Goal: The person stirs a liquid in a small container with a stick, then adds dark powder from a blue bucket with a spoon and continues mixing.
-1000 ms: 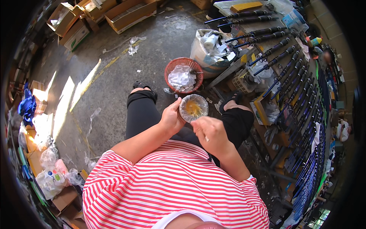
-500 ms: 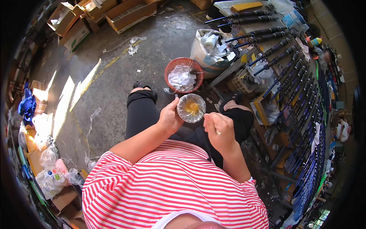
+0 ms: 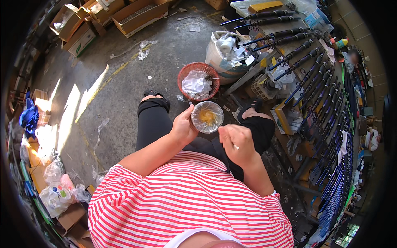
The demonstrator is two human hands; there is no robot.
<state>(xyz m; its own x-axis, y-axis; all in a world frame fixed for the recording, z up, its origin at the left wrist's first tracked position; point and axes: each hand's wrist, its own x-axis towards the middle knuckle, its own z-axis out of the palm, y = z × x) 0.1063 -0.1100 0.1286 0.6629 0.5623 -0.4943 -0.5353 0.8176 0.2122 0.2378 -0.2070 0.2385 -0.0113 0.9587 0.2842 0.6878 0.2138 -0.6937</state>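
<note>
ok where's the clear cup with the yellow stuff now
In the head view, the clear cup is near the centre, held by the left hand, just below the red basket and up-left of the right hand.

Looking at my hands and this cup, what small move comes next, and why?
Perhaps hold the cup steady in your left hand and stir gently with the thin item mostly hidden in your right hand: the yellowish contents look streaky, and that hand sits by the rim.
</note>
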